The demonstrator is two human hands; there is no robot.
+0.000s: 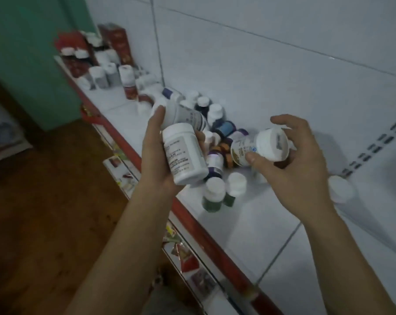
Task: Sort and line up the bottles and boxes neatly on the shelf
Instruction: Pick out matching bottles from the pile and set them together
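Bottles fill both hands above the shelf [283, 223]. The left hand [156, 155] has its grip wrapped round two white bottles at once: a near white bottle [184, 153] lying across the palm, and a purple-capped bottle [181, 110] pinned behind it at 12 o'clock by the fingertips. The right hand [297, 164] has a loose grip, thumb and curled fingers, on one brown-labelled bottle [258, 146] held on its side with its base towards the camera.

The risk, as I judge it, is the doubled load on the left: the rear bottle is held only at the fingertips and could slip into the pile [219, 142] beneath, toppling more.

Between the hands lies that jumble of roughly a dozen small bottles, some upright, some tipped; blur prevents an exact count. Two green bottles [219, 192] stand at 6 o'clock of it. One lone white-capped bottle [339, 188] sits at 3 o'clock. At 11 o'clock a far group [101, 62] of bottles and red boxes crowds the shelf end.
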